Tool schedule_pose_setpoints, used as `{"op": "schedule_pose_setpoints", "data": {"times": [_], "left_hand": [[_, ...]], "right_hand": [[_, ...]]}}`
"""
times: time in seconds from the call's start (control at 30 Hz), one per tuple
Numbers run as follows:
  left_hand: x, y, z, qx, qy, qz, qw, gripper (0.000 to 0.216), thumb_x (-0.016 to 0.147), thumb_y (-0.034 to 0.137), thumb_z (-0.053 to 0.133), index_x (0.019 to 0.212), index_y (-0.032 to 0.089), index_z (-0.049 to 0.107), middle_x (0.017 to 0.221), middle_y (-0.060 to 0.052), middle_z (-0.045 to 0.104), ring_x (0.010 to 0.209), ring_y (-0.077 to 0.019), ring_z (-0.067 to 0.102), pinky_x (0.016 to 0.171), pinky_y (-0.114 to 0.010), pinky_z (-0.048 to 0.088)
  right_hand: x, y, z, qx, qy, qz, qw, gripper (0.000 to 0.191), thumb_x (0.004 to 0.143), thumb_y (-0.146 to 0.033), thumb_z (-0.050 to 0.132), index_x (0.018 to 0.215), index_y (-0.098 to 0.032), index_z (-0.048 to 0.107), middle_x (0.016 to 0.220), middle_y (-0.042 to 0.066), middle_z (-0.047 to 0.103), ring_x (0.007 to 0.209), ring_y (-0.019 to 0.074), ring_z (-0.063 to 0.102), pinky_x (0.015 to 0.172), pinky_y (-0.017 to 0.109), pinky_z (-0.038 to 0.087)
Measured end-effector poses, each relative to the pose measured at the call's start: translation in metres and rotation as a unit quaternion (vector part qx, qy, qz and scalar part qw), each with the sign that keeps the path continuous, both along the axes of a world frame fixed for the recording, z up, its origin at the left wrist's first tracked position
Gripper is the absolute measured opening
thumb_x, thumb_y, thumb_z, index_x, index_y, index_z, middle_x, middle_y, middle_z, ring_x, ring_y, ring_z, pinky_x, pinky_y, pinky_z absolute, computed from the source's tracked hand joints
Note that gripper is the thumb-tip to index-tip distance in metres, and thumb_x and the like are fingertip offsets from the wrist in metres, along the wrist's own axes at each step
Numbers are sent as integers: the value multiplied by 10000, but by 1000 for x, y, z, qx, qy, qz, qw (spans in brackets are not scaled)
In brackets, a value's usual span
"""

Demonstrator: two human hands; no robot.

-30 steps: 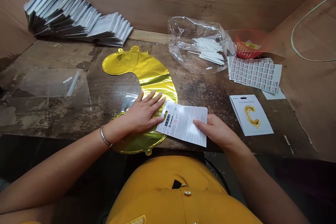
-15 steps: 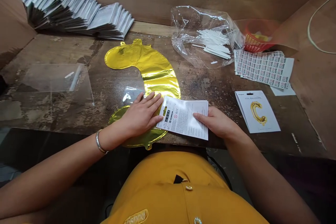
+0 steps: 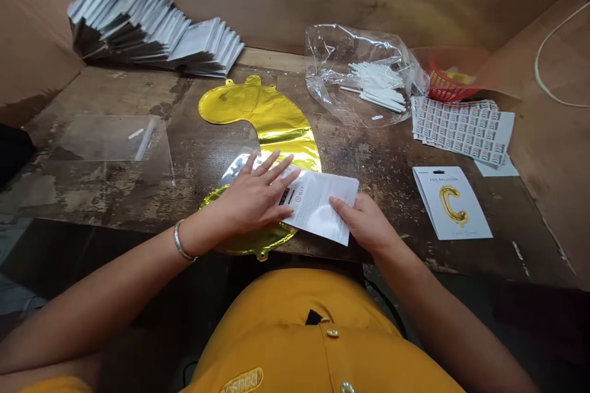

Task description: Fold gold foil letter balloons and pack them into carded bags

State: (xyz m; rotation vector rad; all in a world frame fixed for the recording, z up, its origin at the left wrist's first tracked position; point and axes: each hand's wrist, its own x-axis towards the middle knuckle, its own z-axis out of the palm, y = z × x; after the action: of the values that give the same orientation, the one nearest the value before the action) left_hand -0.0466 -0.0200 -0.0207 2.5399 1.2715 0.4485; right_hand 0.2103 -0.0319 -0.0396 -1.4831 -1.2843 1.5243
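A flat gold foil balloon [image 3: 267, 120] shaped like a letter C lies on the worn table [image 3: 378, 159]. A white printed card [image 3: 318, 202] rests on its lower part. My left hand [image 3: 255, 193] lies flat with fingers spread over the card's left end and the balloon. My right hand [image 3: 362, 221] has its fingers on the card's right edge, the thumb hidden. A clear plastic sleeve [image 3: 239, 166] shows beside my left fingers.
A leaning stack of packed cards [image 3: 152, 31] stands at the back left. A clear bag [image 3: 110, 138] lies left. A plastic bag of white straws [image 3: 369, 80], a red basket [image 3: 449, 83], sticker sheets [image 3: 461, 126] and a printed card with a gold C [image 3: 452, 202] lie right.
The card has slid left over the balloon. My left hand now covers its left end with fingers more spread, and my right hand followed leftward.
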Motion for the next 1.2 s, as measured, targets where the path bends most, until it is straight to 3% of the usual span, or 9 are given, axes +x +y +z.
{"op": "schedule_pose_setpoints", "data": {"times": [0.07,0.13,0.27,0.37,0.47,0.67,0.9,1.1,1.2], "left_hand": [[2,-11,14,56,-207,141,967,593,896,540,557,1408,266,438,1533,-86,382,1452,-295,263,1201,-520,159],[13,-26,24,19,-450,266,852,531,881,555,578,1321,265,509,1402,-84,527,1346,-263,442,1145,-460,335],[52,-38,21,-317,-697,269,584,476,773,529,721,1071,165,650,1098,-118,699,1010,-239,671,859,-360,568],[71,-29,7,-303,-772,291,476,484,600,390,875,976,155,681,975,-78,745,866,-212,705,779,-313,581],[75,-23,-7,-267,-780,301,480,451,580,331,890,944,141,702,923,-62,758,815,-195,710,778,-307,579],[84,-36,-19,-297,-721,270,565,360,716,362,807,979,137,708,1012,-93,748,930,-222,701,874,-347,550],[72,-14,-5,-247,-780,308,486,410,588,326,884,896,138,689,842,-47,753,736,-178,702,744,-307,566],[79,-20,-8,-242,-750,292,541,366,691,350,824,963,139,700,985,-77,747,909,-216,694,886,-348,534],[81,-24,-9,-265,-753,295,525,378,670,347,837,951,141,692,966,-80,746,881,-230,698,856,-373,552]], "right_hand": [[3,-5,-1,28,38,-57,997,470,749,-521,701,1012,-132,719,918,93,753,813,259,703,694,359,578],[3,-10,1,72,66,-117,988,484,786,-530,682,1095,-157,692,1026,101,744,931,276,696,778,382,582],[-4,-19,17,122,51,-129,983,463,818,-521,670,1126,-175,680,1134,110,716,1053,277,663,914,392,553],[0,-24,26,67,54,-37,996,496,767,-538,717,1100,-172,686,1037,112,737,886,259,706,804,392,597],[12,-29,22,-19,67,19,997,413,715,-504,776,942,-163,719,827,89,746,656,210,702,630,347,615],[-1,-31,14,-21,87,-79,993,428,621,-537,825,739,-152,682,616,38,690,505,157,660,524,274,601],[-22,-33,20,-42,79,-74,993,468,624,-579,801,710,-163,604,585,29,675,468,172,665,465,270,587],[-33,-28,10,-25,95,-100,990,483,605,-591,800,678,-167,580,552,17,658,443,161,649,441,255,571],[-35,-28,12,-1,86,-94,992,421,693,-551,766,720,-161,611,597,25,678,472,148,653,465,243,571]]}}
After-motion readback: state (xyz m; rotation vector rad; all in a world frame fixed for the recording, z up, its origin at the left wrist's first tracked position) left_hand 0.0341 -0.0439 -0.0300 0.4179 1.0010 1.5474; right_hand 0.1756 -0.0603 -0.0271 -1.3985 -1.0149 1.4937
